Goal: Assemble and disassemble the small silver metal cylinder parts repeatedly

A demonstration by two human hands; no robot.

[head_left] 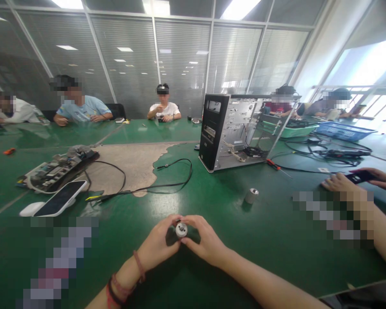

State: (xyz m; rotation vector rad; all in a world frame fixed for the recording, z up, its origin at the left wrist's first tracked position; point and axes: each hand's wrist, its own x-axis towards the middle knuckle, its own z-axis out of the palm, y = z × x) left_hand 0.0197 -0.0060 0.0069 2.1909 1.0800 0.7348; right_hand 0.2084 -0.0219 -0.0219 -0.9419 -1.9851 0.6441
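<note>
A glossy green tabletop (218, 231) with a ragged tan patch (138, 159) carries a black-and-silver metal computer tower (212, 150). Left of the tower curls a thin black cable (191, 169); nearer stands a small silver metal cylinder (251, 196); right lies a red-handled screwdriver (273, 164) and — farther off — a green plastic basket (291, 131).

Can't see most of the sides of the small metal cylinder (181, 230), hidden between left hand (156, 240) and right hand (209, 243). Can't read the pixelated strips (58, 266) on the green table (231, 231) (one to either side). Can't follow the co-worker's arm (383, 223) past the right edge, nor the leftmost person (19, 112) past the left.
</note>
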